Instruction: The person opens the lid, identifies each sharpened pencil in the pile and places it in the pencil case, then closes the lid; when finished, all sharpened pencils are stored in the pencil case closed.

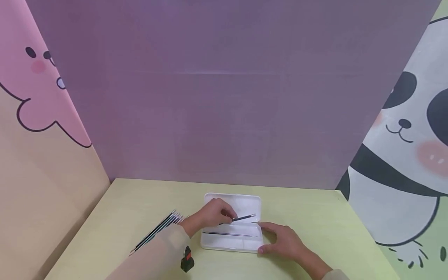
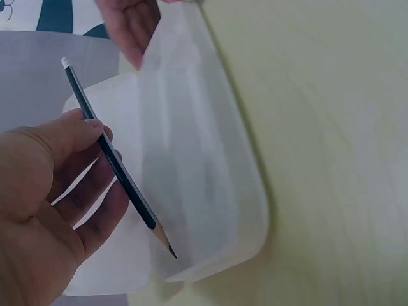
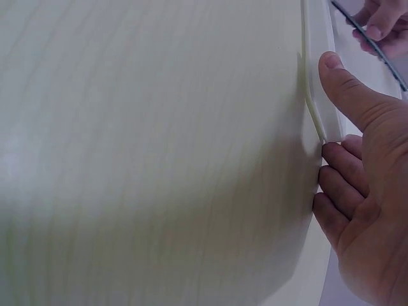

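My left hand (image 1: pixel 217 212) pinches a dark pencil (image 2: pixel 118 166) between thumb and fingers. Its sharpened tip slants down over the tray in the left wrist view, and its white end points up. Below it lies an opened white pencil case (image 1: pixel 232 245), lid (image 1: pixel 246 200) folded back away from me. A thin dark pencil (image 1: pixel 229 234) lies lengthwise in the tray. At the case's right end, my right hand (image 1: pixel 285 243) holds it, thumb (image 3: pixel 347 89) at the front corner and fingers (image 3: pixel 341 185) bent along the end.
Several dark pencils (image 1: pixel 154 233) lie in a slanted bunch on the table (image 1: pixel 301 210), partly behind the left sleeve (image 1: pixel 157 252). A small black object with a red patch (image 1: pixel 187 261) is near the left forearm. A purple panel (image 1: pixel 224 116) rises behind the table.
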Tool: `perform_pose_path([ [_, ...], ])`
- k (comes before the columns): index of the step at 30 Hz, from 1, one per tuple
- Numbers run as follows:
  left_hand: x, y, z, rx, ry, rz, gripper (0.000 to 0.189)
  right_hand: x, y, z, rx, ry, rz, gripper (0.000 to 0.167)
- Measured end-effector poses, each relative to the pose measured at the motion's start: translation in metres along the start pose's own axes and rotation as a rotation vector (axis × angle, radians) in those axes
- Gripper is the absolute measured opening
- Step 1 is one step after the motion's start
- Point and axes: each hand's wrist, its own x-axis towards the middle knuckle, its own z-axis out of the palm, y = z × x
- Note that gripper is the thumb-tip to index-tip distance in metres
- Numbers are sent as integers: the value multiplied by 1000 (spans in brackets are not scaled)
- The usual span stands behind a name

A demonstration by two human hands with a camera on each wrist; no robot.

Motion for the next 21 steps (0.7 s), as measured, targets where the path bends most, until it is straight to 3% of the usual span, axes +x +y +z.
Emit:
perform_pose_path([
  [7,-2,-6,12,27,-25,-39,18,1,-1,1,-7,-3,7,83],
  [21,-8,-8,25,166,-23,2,17,-1,-3,1,3,1,17,83],
])
